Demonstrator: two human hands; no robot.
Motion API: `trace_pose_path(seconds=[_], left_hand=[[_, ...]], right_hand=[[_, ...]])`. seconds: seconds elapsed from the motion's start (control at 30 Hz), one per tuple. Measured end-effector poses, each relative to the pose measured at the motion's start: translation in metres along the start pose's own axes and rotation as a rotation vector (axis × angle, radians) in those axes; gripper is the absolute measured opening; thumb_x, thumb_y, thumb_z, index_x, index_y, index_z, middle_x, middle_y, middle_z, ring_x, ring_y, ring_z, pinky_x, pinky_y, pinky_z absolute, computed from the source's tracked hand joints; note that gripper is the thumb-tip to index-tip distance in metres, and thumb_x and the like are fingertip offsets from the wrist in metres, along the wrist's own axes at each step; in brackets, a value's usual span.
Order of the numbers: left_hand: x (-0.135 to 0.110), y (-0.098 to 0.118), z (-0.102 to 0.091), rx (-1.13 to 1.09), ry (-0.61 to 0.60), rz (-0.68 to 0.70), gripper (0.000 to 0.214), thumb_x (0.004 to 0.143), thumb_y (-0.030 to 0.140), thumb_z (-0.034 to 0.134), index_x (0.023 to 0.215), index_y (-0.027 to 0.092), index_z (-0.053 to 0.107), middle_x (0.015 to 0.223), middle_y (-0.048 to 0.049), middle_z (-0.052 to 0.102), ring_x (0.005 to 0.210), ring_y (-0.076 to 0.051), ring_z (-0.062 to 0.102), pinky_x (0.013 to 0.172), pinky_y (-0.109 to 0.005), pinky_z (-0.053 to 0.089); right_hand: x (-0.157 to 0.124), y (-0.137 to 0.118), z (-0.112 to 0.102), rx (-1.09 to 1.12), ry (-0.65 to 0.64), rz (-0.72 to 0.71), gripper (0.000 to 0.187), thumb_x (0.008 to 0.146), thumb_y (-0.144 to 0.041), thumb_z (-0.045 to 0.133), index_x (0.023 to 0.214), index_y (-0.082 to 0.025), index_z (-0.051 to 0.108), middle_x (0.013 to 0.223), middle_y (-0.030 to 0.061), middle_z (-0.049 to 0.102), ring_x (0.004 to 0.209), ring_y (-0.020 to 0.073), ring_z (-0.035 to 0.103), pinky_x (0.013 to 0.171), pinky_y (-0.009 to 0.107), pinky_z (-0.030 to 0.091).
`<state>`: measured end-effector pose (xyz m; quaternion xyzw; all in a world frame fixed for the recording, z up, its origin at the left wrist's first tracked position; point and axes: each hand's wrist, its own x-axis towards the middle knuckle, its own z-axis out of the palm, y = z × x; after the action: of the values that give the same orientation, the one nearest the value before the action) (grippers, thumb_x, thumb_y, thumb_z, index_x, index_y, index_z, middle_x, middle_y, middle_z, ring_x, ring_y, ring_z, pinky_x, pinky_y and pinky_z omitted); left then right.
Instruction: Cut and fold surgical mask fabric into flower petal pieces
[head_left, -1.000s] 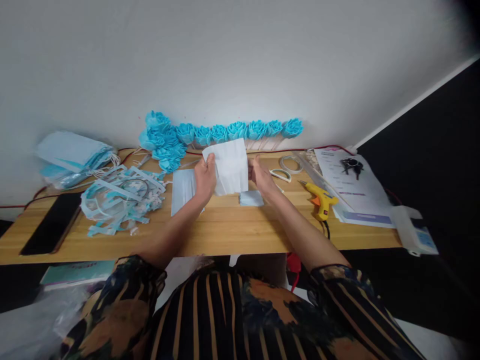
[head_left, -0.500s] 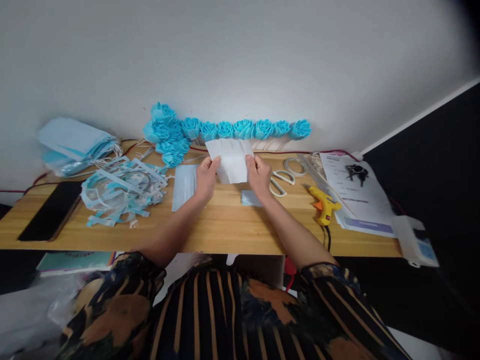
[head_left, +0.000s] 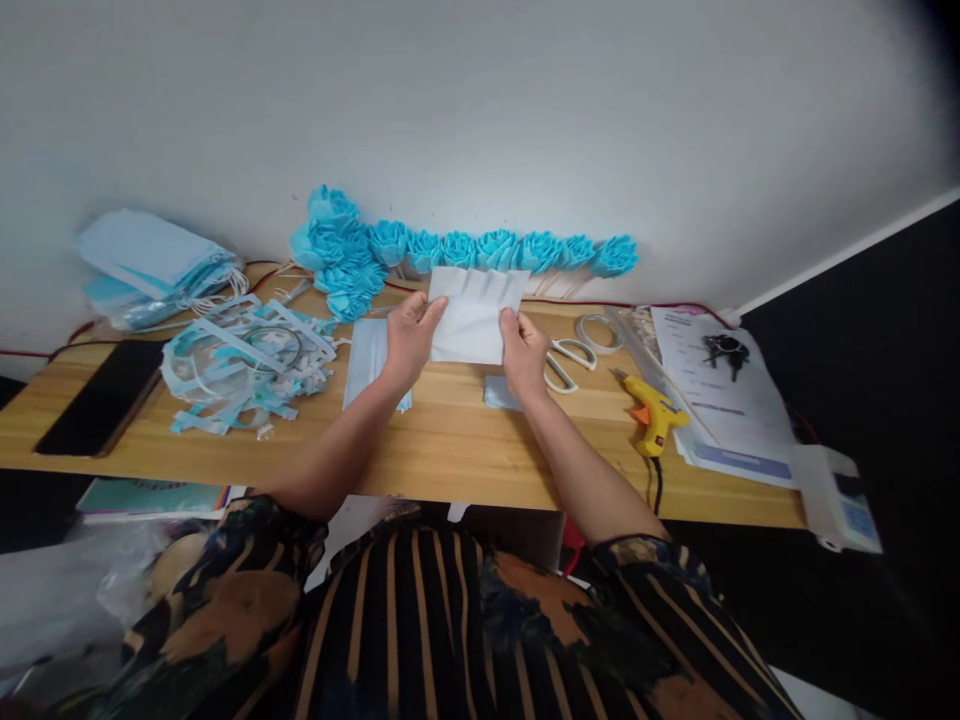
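While held just above the wooden table [head_left: 450, 455], a white pleated sheet [head_left: 474, 315] is pinched at its left edge by the left hand [head_left: 409, 338] and at its lower right corner by the right hand [head_left: 523, 355]. Beside the hands, a blue layer [head_left: 366, 362] and a small blue piece [head_left: 497, 394] are laid flat. Scissors [head_left: 566, 358] and a glue gun [head_left: 651, 410] are set to the right. Farther left, cut scraps [head_left: 244, 368] are heaped before a stack of uncut masks [head_left: 146, 275]. Along the wall, finished blue flowers [head_left: 487, 250] are ranged: many appear made, and stock is left.

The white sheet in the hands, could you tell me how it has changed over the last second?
The left hand and right hand turned the white sheet from a tilted hold to level and spread wide, pleats showing. Neither let go. The scissors and glue gun stayed put.
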<state>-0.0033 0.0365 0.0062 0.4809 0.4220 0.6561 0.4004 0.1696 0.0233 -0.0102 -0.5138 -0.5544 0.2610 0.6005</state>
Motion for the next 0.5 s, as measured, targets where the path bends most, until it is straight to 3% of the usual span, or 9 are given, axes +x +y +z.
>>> trace_pose_path(seconds=[0.2,0.33,0.5], left_hand=[[0.000,0.001,-0.002,-0.056,-0.006,-0.093,0.024,0.078,0.039,0.077,0.078,0.017,0.066,0.071,0.0009,0.063,0.064,-0.012,0.055,0.060,-0.023,0.041],[0.000,0.003,-0.004,-0.080,0.017,-0.131,0.025,0.075,0.039,0.079,0.077,0.017,0.067,0.072,0.0009,0.066,0.063,-0.011,0.056,0.060,-0.022,0.042],[0.003,0.002,-0.005,-0.161,0.069,-0.198,0.035,0.068,0.047,0.082,0.074,0.018,0.063,0.066,0.0020,0.064,0.059,-0.011,0.055,0.057,-0.022,0.043]], right_hand=[[0.008,-0.001,-0.012,0.240,-0.188,0.230,0.061,0.087,-0.080,0.047,0.087,-0.022,0.065,0.059,-0.0031,0.058,0.045,0.0104,0.052,0.046,0.024,0.044],[0.011,0.000,-0.017,0.193,-0.273,0.132,0.061,0.085,-0.080,0.051,0.097,-0.024,0.072,0.074,0.0010,0.069,0.059,0.0141,0.065,0.057,0.027,0.056],[0.012,0.005,-0.016,0.148,-0.309,-0.008,0.058,0.086,-0.073,0.056,0.120,-0.028,0.070,0.108,0.0051,0.075,0.103,0.0227,0.069,0.086,0.037,0.058]])
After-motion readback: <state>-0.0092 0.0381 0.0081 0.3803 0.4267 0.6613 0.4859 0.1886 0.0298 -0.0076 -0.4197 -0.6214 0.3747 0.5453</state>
